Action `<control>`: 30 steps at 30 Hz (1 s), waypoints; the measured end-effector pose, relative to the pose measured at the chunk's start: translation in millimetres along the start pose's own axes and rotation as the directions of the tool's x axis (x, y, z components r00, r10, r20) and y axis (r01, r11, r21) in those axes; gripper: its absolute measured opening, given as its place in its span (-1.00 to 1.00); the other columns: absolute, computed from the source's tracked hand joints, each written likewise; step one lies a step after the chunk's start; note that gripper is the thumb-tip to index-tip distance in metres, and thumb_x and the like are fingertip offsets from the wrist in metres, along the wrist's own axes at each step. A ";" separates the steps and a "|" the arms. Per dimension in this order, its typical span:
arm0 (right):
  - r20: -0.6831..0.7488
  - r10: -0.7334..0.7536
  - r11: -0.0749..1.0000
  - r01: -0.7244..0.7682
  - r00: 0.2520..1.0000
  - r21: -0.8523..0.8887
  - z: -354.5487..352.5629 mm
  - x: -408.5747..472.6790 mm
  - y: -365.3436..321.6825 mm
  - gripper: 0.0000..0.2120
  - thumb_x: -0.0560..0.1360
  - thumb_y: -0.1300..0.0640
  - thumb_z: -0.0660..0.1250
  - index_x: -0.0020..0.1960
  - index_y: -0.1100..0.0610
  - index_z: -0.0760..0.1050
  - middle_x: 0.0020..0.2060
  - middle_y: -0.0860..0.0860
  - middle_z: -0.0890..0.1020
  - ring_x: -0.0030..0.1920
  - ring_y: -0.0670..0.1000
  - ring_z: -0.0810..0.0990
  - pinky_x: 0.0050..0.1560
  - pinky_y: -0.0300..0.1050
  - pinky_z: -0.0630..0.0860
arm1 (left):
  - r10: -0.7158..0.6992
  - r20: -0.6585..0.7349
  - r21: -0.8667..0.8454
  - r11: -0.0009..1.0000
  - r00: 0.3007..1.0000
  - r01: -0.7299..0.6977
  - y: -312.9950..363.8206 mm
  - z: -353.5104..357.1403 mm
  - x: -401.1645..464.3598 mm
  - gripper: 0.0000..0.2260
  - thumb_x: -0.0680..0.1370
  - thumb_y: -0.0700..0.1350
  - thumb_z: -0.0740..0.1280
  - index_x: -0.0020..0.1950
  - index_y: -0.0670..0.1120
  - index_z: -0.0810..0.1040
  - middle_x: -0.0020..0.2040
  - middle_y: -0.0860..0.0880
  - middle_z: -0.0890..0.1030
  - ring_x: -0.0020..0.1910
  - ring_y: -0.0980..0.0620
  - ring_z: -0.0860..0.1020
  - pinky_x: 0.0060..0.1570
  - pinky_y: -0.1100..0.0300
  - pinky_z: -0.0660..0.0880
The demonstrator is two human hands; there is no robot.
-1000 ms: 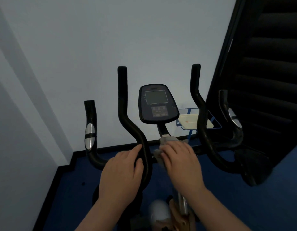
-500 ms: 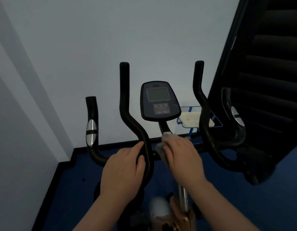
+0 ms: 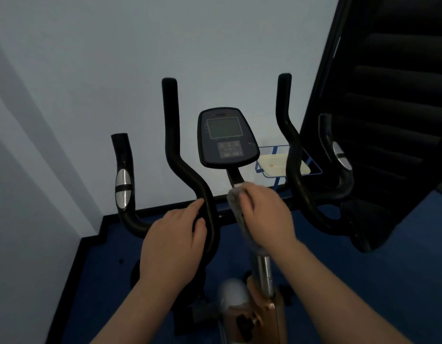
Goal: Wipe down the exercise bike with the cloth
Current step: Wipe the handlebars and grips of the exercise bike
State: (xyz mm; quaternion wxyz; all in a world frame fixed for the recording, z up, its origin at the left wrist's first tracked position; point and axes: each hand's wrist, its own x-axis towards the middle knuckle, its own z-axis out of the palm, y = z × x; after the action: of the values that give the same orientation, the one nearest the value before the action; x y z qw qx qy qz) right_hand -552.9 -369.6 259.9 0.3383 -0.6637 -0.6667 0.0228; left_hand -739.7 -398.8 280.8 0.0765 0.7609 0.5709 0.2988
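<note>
Pressing cloth on bike stem, right hand grip clenched round it; left hand grasping handlebar.

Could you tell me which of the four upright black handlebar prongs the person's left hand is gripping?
The left hand holds the inner-left black foam handlebar prong, beside the grey console. The other three stand free.

console screen and buttons blurred, no readable text

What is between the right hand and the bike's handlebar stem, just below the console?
In the head view, the cloth lies between them: the right hand presses it against the stem beneath the console.
</note>
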 end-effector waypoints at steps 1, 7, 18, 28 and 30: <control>0.051 0.049 0.999 -0.048 0.998 -0.007 -1.5 12.5 -2.6 -0.76 0.63 -0.06 0.11 0.10 0.00 0.50 -0.06 -0.04 0.59 0.00 -0.02 0.54 -0.10 -0.08 0.47 | -0.003 -0.004 -0.003 1.000 1.000 0.003 0.2 0.3 -0.3 -0.62 0.62 -0.02 0.12 0.44 0.05 0.41 0.08 0.09 0.60 0.03 0.12 0.50 -0.06 0.25 0.30; -0.028 -0.053 0.999 0.053 0.998 0.007 -2.1 -19.0 0.9 -0.68 0.52 -0.17 0.26 0.19 -0.04 0.44 0.08 -0.10 0.52 0.12 -0.09 0.44 0.00 -0.17 0.46 | 0.013 0.012 0.007 1.000 1.000 -0.013 -1.4 -1.7 -0.6 -0.59 0.59 0.02 0.09 0.43 0.05 0.43 0.04 0.10 0.60 0.00 0.12 0.51 -0.08 0.22 0.35; 0.425 0.136 0.973 -0.042 0.895 -0.225 1.8 58.2 -13.2 -0.71 0.61 0.08 0.11 0.24 -0.01 0.51 0.15 0.04 0.59 0.12 0.10 0.54 -0.09 -0.10 0.36 | 0.006 -0.010 0.011 1.000 1.000 -0.006 2.0 -1.4 -0.3 -0.62 0.60 -0.03 0.15 0.41 0.03 0.45 0.08 0.07 0.62 0.04 0.07 0.54 -0.07 0.21 0.35; 0.261 0.169 0.980 -0.190 0.950 0.059 -4.3 37.7 3.7 -0.75 0.63 0.01 0.12 0.19 -0.12 0.53 0.06 -0.10 0.63 -0.05 -0.10 0.49 -0.17 -0.17 0.38 | 0.005 -0.009 -0.016 1.000 1.000 -0.005 1.1 -0.5 0.6 -0.62 0.61 -0.02 0.12 0.42 0.05 0.43 0.01 0.10 0.60 -0.02 0.12 0.51 -0.06 0.17 0.43; 0.200 0.162 0.985 -0.147 0.966 -0.086 1.1 36.8 -5.7 -0.75 0.63 0.03 0.12 0.19 -0.10 0.54 0.04 -0.05 0.64 -0.08 -0.05 0.50 -0.21 -0.14 0.34 | 0.002 -0.007 -0.019 1.000 1.000 -0.002 1.4 -0.7 0.5 -0.62 0.61 -0.02 0.12 0.42 0.04 0.43 0.01 0.09 0.60 0.00 0.11 0.52 -0.05 0.15 0.43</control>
State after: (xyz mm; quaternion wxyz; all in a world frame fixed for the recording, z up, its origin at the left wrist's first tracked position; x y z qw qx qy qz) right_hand -554.3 -336.7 277.3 0.2412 -0.7192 -0.6447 0.0942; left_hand -738.8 -398.9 282.2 0.0814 0.7596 0.5675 0.3072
